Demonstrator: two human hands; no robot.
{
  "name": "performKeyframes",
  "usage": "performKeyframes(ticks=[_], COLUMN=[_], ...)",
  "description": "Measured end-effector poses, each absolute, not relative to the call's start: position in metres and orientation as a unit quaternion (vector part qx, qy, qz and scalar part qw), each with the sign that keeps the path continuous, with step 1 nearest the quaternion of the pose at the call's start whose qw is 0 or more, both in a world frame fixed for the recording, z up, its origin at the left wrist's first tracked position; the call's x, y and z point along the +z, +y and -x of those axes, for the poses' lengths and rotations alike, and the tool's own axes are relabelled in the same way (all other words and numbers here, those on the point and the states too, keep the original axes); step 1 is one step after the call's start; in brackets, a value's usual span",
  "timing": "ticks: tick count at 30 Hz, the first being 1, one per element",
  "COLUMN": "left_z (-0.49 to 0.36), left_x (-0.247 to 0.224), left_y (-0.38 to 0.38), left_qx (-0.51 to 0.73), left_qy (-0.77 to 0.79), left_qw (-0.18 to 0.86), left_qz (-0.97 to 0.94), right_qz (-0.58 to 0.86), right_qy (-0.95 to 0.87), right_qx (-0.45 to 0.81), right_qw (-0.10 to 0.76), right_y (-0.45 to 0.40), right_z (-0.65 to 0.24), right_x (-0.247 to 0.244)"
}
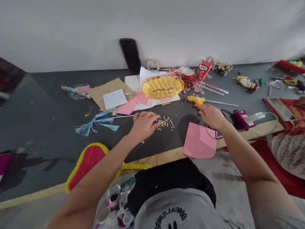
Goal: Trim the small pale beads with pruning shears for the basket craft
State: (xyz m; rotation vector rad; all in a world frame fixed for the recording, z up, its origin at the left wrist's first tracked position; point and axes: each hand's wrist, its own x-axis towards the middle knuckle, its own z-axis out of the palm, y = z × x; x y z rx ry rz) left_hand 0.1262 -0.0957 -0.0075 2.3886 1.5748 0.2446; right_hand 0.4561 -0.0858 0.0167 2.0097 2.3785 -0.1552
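Note:
My left hand (145, 124) is palm down on the dark table, thumb and fingers apart, at the left edge of a scatter of small pale beads (165, 123). Whether its fingertips touch any bead is hard to make out. A thin stick with a blue tassel (96, 123) lies just left of that hand. My right hand (211, 117) has its fingers closed at the grip of a yellow hot glue gun (195, 99), whose orange trigger shows beside the fingertips. A clear glue stick (222, 102) sticks out of the gun's back. Below lies a pink sheet (200, 141), overhanging the table edge.
A yellow woven basket (162, 86) sits on papers at the back. A phone (131, 55) leans on the wall. A red drink carton (204, 69) stands among craft scraps. At right is a purple power block (244, 119) with cables. A red-and-yellow fan shape (88, 163) lies under my left forearm.

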Motion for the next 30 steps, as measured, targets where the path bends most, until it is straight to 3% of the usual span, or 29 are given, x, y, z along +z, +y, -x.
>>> performKeyframes(ticks=[6, 15, 22, 30], left_z=[-0.127, -0.124, -0.126, -0.177], left_x=[-0.013, -0.011, -0.006, 0.045], left_y=[-0.103, -0.114, -0.114, -0.077], left_qx=[0.096, 0.111, 0.197, 0.257], left_qy=[0.545, 0.545, 0.564, 0.510], left_qw=[0.131, 0.151, 0.148, 0.160], left_qz=[-0.822, -0.817, -0.788, -0.805], right_qz=[-0.729, -0.744, -0.711, -0.545], right_qy=[0.681, 0.661, 0.702, 0.815], right_qx=[-0.070, -0.082, -0.020, 0.137], right_qw=[0.024, 0.050, -0.045, -0.142], right_y=[-0.067, -0.040, -0.065, -0.101], right_z=[-0.476, -0.468, -0.451, -0.413], right_x=[0.005, -0.003, 0.002, 0.018])
